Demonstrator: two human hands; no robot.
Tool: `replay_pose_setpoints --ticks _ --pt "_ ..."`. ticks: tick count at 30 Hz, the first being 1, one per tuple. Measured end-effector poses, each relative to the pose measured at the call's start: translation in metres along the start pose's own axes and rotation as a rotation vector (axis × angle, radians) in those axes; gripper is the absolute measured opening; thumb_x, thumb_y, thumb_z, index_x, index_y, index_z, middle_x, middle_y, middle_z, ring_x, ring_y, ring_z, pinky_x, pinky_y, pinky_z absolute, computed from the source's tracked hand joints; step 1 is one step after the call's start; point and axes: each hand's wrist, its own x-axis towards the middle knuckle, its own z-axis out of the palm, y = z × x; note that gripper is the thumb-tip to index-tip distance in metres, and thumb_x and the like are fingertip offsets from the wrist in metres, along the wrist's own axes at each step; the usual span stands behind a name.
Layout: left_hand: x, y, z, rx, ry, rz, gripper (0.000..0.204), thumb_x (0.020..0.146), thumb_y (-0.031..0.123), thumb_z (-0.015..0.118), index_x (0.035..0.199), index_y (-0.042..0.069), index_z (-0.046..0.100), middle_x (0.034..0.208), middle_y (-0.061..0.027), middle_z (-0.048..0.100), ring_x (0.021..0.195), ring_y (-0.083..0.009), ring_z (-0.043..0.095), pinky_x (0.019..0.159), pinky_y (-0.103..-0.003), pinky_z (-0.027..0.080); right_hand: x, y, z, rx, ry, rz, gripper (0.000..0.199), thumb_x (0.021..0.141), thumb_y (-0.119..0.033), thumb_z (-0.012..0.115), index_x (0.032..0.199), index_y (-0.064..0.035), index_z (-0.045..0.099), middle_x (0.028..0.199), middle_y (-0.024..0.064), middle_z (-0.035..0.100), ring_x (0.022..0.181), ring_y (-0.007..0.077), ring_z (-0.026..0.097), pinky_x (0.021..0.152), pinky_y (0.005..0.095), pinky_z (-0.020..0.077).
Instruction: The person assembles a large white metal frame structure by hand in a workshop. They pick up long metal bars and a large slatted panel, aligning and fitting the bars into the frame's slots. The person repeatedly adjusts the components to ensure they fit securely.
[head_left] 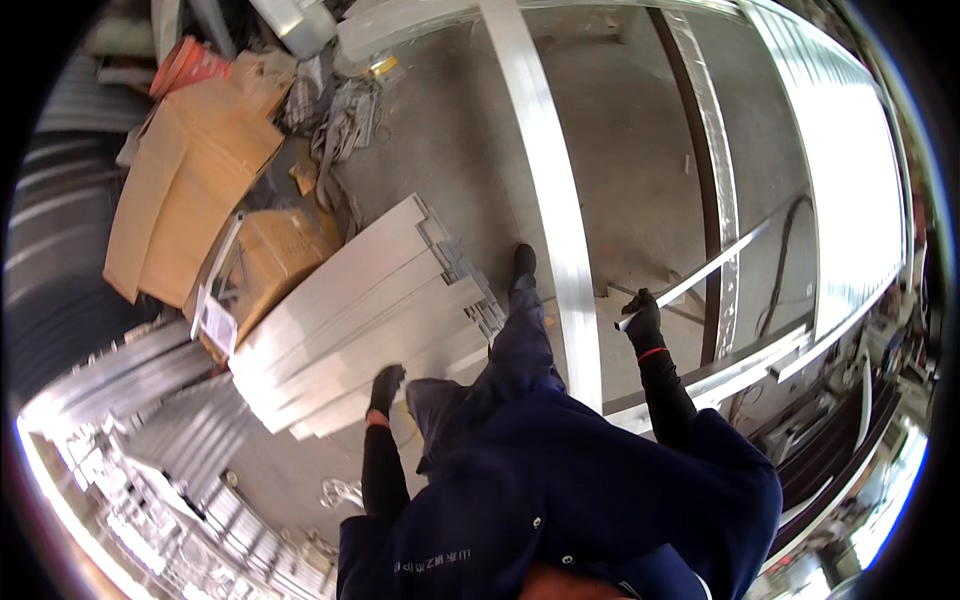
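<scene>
My right hand [643,315], in a dark glove, is closed around one end of a long, thin, pale metal strip [712,264]. From my fist the strip slants away to the far right, passing over a dark beam. My left hand [386,388], also gloved, hangs at the near edge of a stack of light grey metal profiles [345,310]. Nothing shows in that hand, and its fingers are loosely bent. Whether it touches the stack I cannot tell.
A bright metal beam [548,165] runs lengthwise just right of my leg. The dark beam [700,120] lies beyond it, and a broad shiny panel [850,170] is at far right. Cardboard boxes [190,170] and grey scraps [340,115] lie at far left.
</scene>
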Motion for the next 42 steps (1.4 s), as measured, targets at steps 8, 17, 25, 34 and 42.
replay_pose_setpoints --ticks 8,17,25,34,42 --pt "0.004 0.148 -0.085 -0.265 0.313 0.25 0.035 0.091 0.027 0.048 0.117 0.005 0.057 0.107 -0.0034 0.063 0.092 -0.0123 0.059 0.077 -0.028 0.045 0.069 -0.068 0.116 0.106 -0.31 0.111 0.02 0.09 -0.025 0.051 0.072 -0.016 0.045 0.062 -0.0018 0.041 0.06 0.0144 0.047 0.059 0.0313 0.0438" --pt "-0.119 0.003 -0.15 -0.086 0.575 -0.12 0.021 0.088 0.023 0.055 0.101 0.009 0.065 0.085 -0.0011 0.065 0.067 -0.01 0.057 0.056 -0.026 0.045 0.079 -0.044 0.126 0.144 -0.254 0.091 0.022 0.093 -0.023 0.049 0.074 -0.0128 0.045 0.063 0.0008 0.042 0.059 0.0178 0.046 0.066 0.0358 0.0449" --pt "-0.082 0.077 0.008 -0.526 0.109 -0.554 0.018 0.089 0.028 0.048 0.089 0.014 0.058 0.074 -0.0019 0.057 0.06 -0.0139 0.05 0.057 -0.027 0.043 0.102 -0.054 0.164 0.029 -0.067 -0.022 0.02 0.092 -0.018 0.046 0.073 -0.0106 0.044 0.06 0.0032 0.041 0.056 0.019 0.044 0.066 0.0373 0.0461" --pt "0.128 0.203 -0.055 -0.262 -0.094 -0.311 0.023 0.092 0.027 0.045 0.101 0.008 0.055 0.091 -0.0062 0.057 0.081 -0.0176 0.051 0.072 -0.03 0.041 0.132 -0.088 0.263 -0.217 0.297 -0.286 0.024 0.081 -0.017 0.055 0.067 0.0024 0.059 0.059 0.0104 0.059 0.055 0.0184 0.055 0.049 0.0349 0.0427" --pt "0.385 0.384 -0.245 -0.221 -0.181 -0.004 0.03 0.094 0.025 0.043 0.111 0.003 0.053 0.106 -0.01 0.057 0.099 -0.0209 0.051 0.086 -0.032 0.04 0.152 -0.129 0.318 -0.586 0.299 -0.368 0.018 0.076 -0.015 0.06 0.067 0.0007 0.057 0.056 0.0083 0.055 0.049 0.0206 0.058 0.044 0.0355 0.0467"
